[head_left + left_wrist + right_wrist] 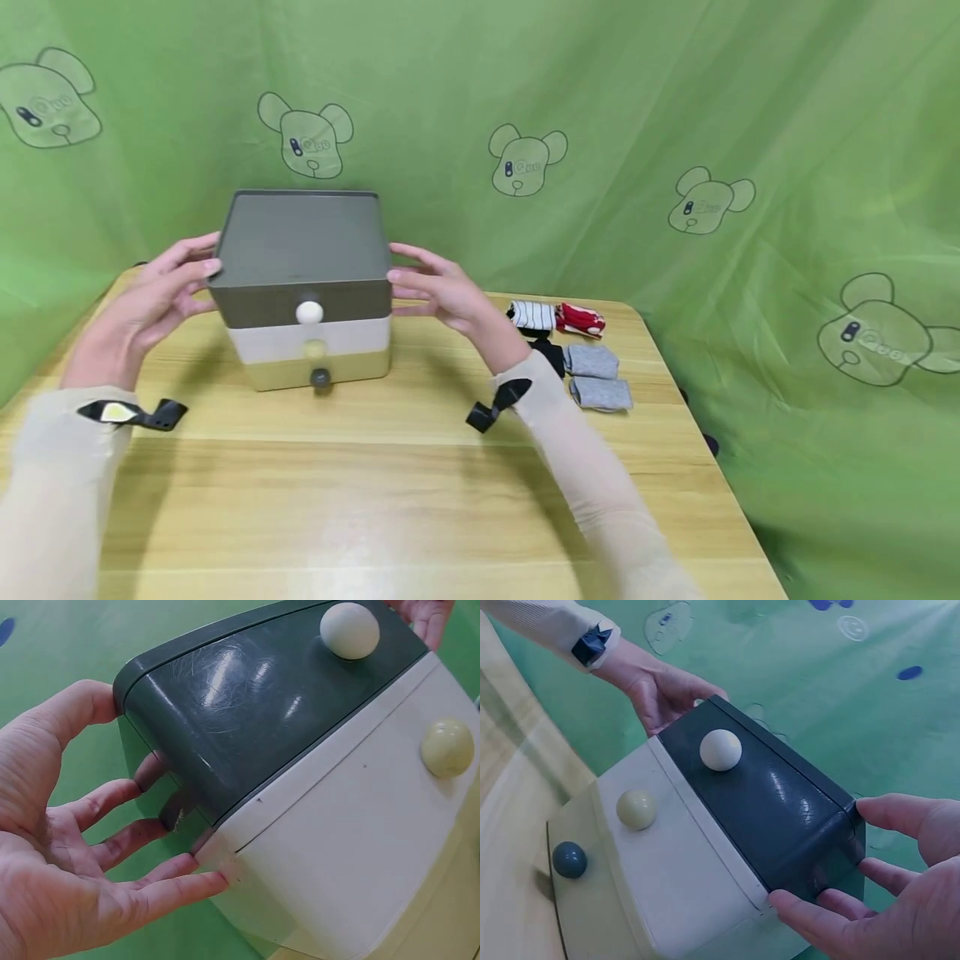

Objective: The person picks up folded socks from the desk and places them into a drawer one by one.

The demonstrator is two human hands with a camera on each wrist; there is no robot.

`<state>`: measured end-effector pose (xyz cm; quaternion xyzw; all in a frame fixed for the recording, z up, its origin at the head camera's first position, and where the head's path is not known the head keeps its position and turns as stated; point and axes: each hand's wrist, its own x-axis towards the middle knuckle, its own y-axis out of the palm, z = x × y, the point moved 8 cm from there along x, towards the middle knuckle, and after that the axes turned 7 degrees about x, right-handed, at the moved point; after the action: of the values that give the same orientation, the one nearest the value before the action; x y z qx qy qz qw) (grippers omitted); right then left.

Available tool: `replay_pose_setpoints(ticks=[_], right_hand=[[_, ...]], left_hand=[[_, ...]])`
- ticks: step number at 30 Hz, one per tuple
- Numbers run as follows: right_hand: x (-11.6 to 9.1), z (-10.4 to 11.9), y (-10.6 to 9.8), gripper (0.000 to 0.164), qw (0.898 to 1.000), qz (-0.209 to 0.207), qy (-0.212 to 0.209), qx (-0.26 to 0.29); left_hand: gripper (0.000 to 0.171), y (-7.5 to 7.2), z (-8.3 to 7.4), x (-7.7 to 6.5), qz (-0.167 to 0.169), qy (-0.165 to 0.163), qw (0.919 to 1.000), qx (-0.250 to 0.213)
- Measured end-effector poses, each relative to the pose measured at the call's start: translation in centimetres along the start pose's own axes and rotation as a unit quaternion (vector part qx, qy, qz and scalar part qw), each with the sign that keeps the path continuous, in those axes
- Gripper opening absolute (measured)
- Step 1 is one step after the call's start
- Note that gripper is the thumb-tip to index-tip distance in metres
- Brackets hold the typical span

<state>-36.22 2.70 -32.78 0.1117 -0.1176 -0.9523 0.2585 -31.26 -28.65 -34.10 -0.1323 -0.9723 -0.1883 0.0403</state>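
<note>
A three-tier drawer box [303, 242] stands at the back left of the wooden table, dark grey-green on top, white in the middle and pale yellow below. Each drawer front has a round knob, the top one white [721, 750], the middle one cream [637, 809] and the bottom one dark [570, 859]. My left hand [161, 292] touches the box's left side with its fingertips, the thumb at the top edge. On the other side, my right hand [442, 292] rests its extended fingertips against the upper right side, thumb near the top corner.
Several folded cloth items lie at the table's right: a white striped one [533, 316], a red one [580, 320], a black one [550, 354] and grey ones [601, 393]. A green curtain [450, 67] hangs right behind the wooden table [375, 492].
</note>
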Motion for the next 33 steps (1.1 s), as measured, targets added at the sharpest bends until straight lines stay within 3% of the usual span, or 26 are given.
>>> replay_pose_setpoints(ticks=[7, 15, 23, 29, 33], right_hand=[[-2.7, 1.2, -4.5, 0.061, 1.0, -0.025, 0.004, 0.002], [-4.4, 2.3, -8.4, 0.062, 0.998, -0.057, 0.011, 0.025], [-4.7, 2.5, -10.2, 0.062, 0.998, -0.068, 0.005, 0.018], [-4.8, 2.6, -10.6, 0.063, 0.997, -0.073, -0.004, 0.006], [-5.4, 3.1, -10.8, 0.057, 0.994, -0.105, -0.032, -0.029]], left_hand=[[0.041, 3.9, 1.8, 3.0, -0.008, -0.039, 0.9969, 0.068], [0.069, 7.2, 3.7, 6.4, -0.02, -0.072, 0.9892, 0.126], [0.071, 8.1, 4.6, 8.4, -0.02, -0.076, 0.987, 0.14], [0.072, 8.1, 4.8, 9.1, -0.022, -0.08, 0.9837, 0.159], [0.071, 8.2, 4.9, 9.2, -0.023, -0.083, 0.9834, 0.16]])
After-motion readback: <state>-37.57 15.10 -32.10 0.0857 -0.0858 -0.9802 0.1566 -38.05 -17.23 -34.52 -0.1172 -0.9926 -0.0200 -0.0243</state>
